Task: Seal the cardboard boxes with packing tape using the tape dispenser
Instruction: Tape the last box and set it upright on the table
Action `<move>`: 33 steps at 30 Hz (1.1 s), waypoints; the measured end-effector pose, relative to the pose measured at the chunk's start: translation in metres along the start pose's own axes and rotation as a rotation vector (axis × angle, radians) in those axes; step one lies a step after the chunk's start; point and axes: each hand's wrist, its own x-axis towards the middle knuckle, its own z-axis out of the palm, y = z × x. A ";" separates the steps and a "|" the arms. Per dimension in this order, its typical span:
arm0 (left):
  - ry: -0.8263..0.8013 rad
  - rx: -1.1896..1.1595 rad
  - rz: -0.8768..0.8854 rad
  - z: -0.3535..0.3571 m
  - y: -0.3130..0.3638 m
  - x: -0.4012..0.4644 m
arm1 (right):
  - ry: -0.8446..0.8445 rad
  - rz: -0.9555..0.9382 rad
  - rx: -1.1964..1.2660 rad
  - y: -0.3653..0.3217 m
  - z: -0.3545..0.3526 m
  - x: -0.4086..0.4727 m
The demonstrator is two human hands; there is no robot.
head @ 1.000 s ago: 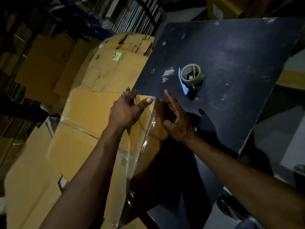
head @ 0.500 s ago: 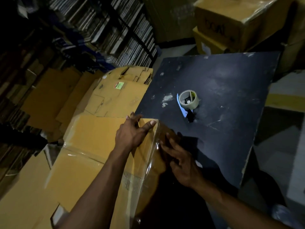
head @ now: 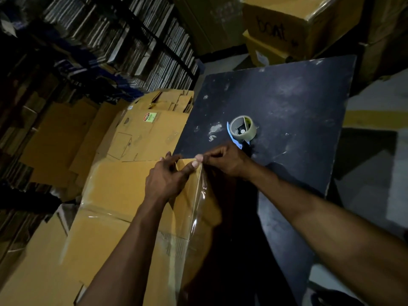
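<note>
Behind right hand (head: pixel 227 160), tape dispenser (head: pixel 242 130) partly hidden.

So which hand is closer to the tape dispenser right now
Right. The right hand sits just below the tape dispenser on the table, almost touching its blue handle. The left hand is farther off, lower left, on the box.

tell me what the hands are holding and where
Both hands pinch the cardboard box at its far top corner, by the clear tape. The tape dispenser lies unheld.
</note>
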 end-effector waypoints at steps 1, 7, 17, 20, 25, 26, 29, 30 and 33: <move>0.001 -0.012 0.000 0.000 -0.001 0.000 | -0.011 -0.010 0.013 0.005 -0.002 0.000; -0.009 -0.029 -0.001 0.002 -0.004 0.001 | -0.139 -0.003 0.014 0.019 -0.018 0.006; 0.005 -0.069 -0.004 0.005 -0.010 0.005 | -0.173 -0.078 -0.020 0.002 -0.004 0.003; 0.001 -0.079 -0.017 0.005 -0.013 0.006 | -0.136 -0.187 -0.070 0.017 0.005 0.000; 0.010 -0.072 -0.003 0.004 -0.006 0.000 | -0.255 -0.161 -0.281 0.018 -0.020 0.002; 0.011 -0.070 -0.001 0.004 -0.006 -0.001 | -0.286 -0.138 -0.316 0.016 -0.022 0.000; 0.014 -0.082 0.010 0.005 -0.006 -0.001 | -0.306 -0.158 -0.304 0.004 -0.007 -0.008; 0.019 -0.091 0.009 0.006 -0.007 -0.001 | -0.286 -0.195 -0.300 0.003 0.004 -0.010; 0.037 -0.120 0.015 0.008 -0.006 -0.006 | -0.197 -0.280 -0.306 0.013 0.026 -0.019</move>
